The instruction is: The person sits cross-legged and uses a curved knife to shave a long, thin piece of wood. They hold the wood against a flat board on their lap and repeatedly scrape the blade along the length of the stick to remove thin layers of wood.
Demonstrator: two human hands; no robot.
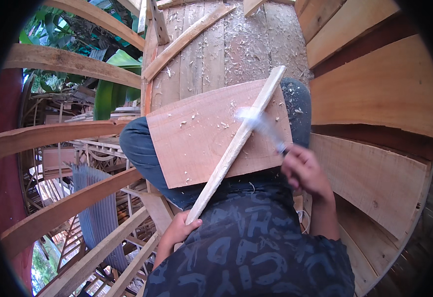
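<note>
My left hand is closed round the lower end of a long pale wooden strip. The strip slants up and to the right over a flat reddish-brown wooden board, which lies across my lap. In my right hand is a knife, gripped by its dark handle. Its blade is smeared by motion and overlaps the strip near the upper middle, so I cannot tell whether it is touching or cutting. Small wood shavings are scattered on the board.
I sit cross-legged on a plank floor strewn with shavings. A loose batten lies slantwise ahead. Broad planks form a wall at my right. Curved wooden ribs stand at my left, with leaves and a corrugated sheet beyond.
</note>
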